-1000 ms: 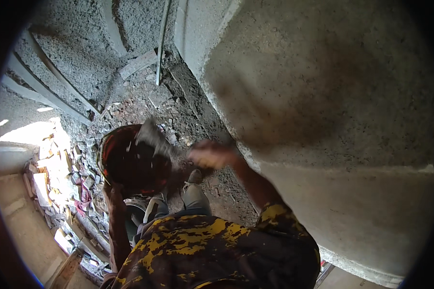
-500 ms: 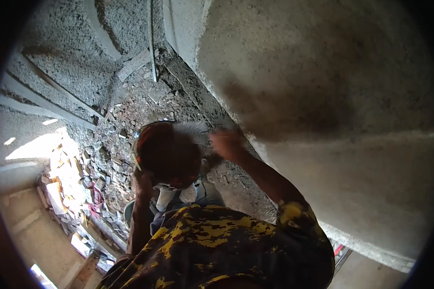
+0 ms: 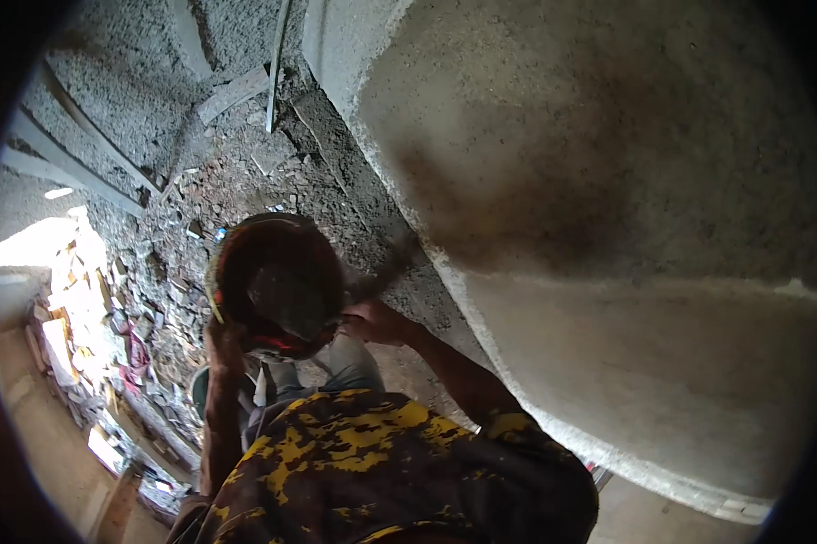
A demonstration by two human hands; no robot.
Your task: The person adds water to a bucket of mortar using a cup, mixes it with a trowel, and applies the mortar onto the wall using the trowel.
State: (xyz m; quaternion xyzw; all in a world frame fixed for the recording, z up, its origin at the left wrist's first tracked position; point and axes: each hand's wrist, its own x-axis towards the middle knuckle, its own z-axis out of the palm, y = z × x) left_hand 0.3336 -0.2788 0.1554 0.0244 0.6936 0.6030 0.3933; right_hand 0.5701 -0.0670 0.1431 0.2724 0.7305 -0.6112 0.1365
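A round bucket (image 3: 329, 249) with a dark reddish inside is held in front of my body, its mouth facing up. A grey mass (image 3: 286, 299) shows inside it; whether this is mortar or a tool's blade I cannot tell. My left hand (image 3: 225, 343) is closed on the near left side of the bucket's rim. At the right side of the rim is my right hand (image 3: 374, 323), its fingers curled closed. Whatever it grips is hidden by the bucket's edge and shade.
A large rough plastered surface (image 3: 590, 181) fills the right side, its edge running diagonally beside me. Rubble (image 3: 168, 308) covers the floor to the left. A thin strip (image 3: 277, 68) and a flat board (image 3: 233, 95) lie ahead. Another dark container (image 3: 200, 388) stands by my left leg.
My right hand has moved left and down to the bucket's rim. The pale blurred shape beside it is gone, and the grey mass now shows inside the bucket. The bucket sits further left in view.
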